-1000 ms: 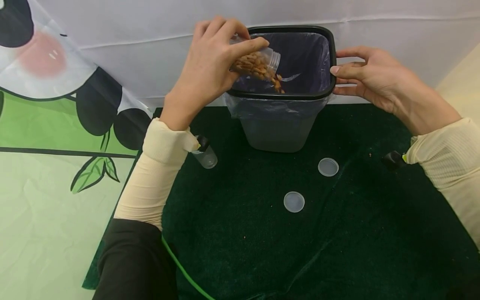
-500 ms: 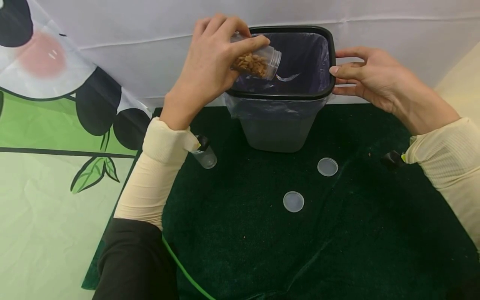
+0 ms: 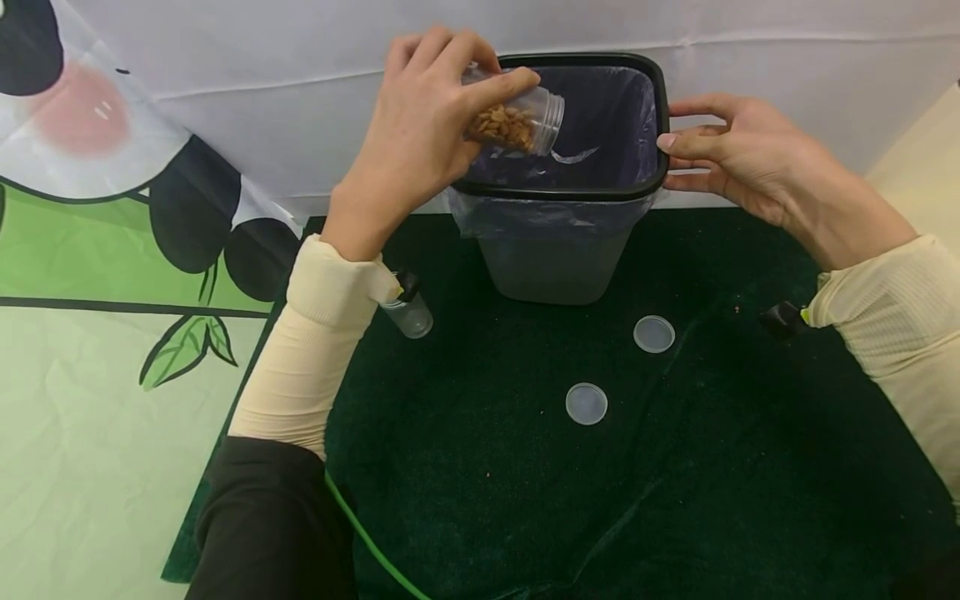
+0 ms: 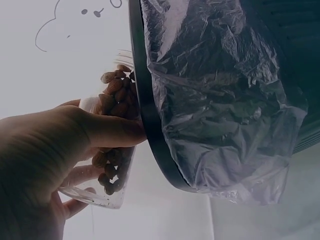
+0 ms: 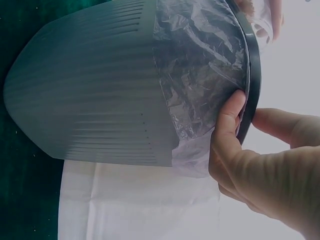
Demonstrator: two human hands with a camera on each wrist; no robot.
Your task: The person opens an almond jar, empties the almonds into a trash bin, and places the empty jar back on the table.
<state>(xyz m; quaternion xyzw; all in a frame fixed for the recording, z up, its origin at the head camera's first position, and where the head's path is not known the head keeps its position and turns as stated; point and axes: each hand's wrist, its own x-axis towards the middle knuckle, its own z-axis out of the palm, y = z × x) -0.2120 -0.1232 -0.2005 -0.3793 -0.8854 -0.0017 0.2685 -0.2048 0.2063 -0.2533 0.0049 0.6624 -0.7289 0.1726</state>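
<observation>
A clear plastic jar [image 3: 550, 121] lies tipped on its side above the left part of the trash bin [image 3: 555, 262], its open mouth facing right over the opening. My left hand [image 3: 431, 125] grips the jar round its body. Inside, several almonds [image 4: 117, 97] show through the wall, next to the bin's black rim in the left wrist view. My right hand [image 3: 772, 162] pinches the rim on the right side, thumb on top and fingers against the outside. A see-through liner [image 5: 200, 65] hangs folded over the rim. How deep the bin is filled is hidden.
Two round clear lids [image 3: 587, 403] lie apart on the dark green cloth [image 3: 480, 517]. A second clear jar [image 3: 415, 319] stands near my left sleeve, partly hidden. A white sheet [image 3: 787, 58] hangs behind the bin, and a green cable [image 3: 375, 554] runs along the front.
One second ago almonds were falling from the jar's mouth into the bin; now none fall. The jar's mouth has risen slightly and the almonds sit further back. My right hand stays at the rim.
</observation>
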